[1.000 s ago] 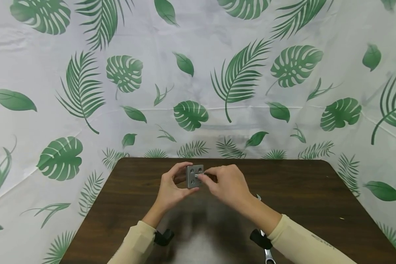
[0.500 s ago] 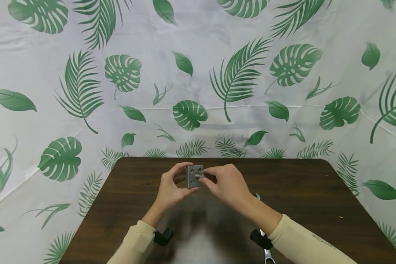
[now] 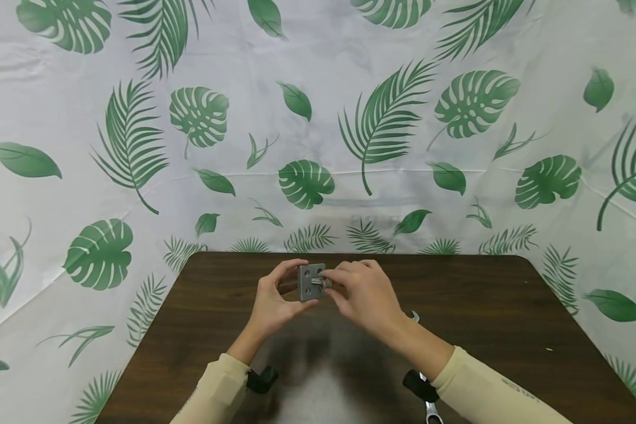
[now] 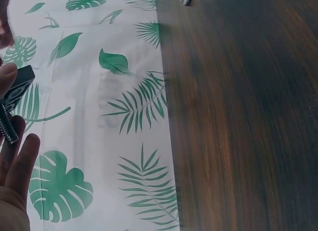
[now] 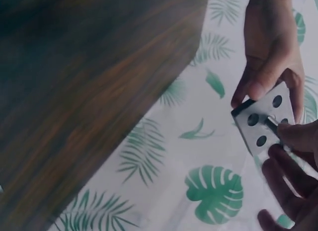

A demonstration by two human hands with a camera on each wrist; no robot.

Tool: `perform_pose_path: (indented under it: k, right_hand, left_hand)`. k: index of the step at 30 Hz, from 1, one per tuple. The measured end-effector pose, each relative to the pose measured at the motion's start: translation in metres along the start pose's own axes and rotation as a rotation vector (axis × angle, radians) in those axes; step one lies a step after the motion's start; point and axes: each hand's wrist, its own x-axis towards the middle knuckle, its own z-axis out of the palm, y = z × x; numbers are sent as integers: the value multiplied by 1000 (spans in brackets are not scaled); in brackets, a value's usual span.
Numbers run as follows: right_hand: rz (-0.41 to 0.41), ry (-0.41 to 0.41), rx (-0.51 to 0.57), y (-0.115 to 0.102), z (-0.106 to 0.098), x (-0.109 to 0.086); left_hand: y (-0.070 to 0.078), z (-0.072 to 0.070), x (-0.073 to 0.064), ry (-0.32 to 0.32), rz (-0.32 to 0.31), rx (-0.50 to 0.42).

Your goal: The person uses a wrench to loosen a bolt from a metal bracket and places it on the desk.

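The right hand's (image 3: 368, 294) fingers have shifted, leaving more of the bolt (image 3: 322, 283) showing than a second ago; they pinch its near end. The left hand (image 3: 274, 299) grips the square gray block (image 3: 306, 282) between both hands, the bolt standing in its middle. A wrench (image 3: 431, 409) lies beneath the right forearm on the table (image 3: 487, 306).

No word, number or brand can be made out for certain. The cream right sleeve (image 3: 487, 383), which lies across the view of the tabletop (image 3: 482, 312) toward its right edge, carries a short line of dark lettering (image 3: 520, 390), too small and blurred to read. On the leaf-print cloth (image 3: 334, 129) beyond the tabletop's far edge are faint grey marks (image 3: 375, 220); whether they are letters cannot be told.
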Motion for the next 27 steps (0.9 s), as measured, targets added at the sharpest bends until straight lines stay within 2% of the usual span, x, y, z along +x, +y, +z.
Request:
perform_pose_path:
  k: [3,6,8,9,14,21,23,27]
  right_hand:
    - [-20,16,-5,0,0,0]
    - [79,0,32,-1,1,0]
    - [108,-9,36,-1,2,0]
    - [96,-11,29,0,2,0]
    - [-30,9,-31,1,3,0]
    - [104,8,6,-1,2,0]
    - [72,3,11,-1,2,0]
    - [-47,15,-7,0,1,1]
  left_hand:
    - [-10,0,-1,3,-9,-8]
    - [-9,0,0,5,-4,-6]
    - [-4,0,0,2,-4,-1]
    - [1,-1,0,1,-4,0]
    - [0,-1,0,8,-2,-10]
    - [-1,-1,1,7,7,2]
    - [0,-1,0,3,5,3]
    - [0,-1,0,10,9,1]
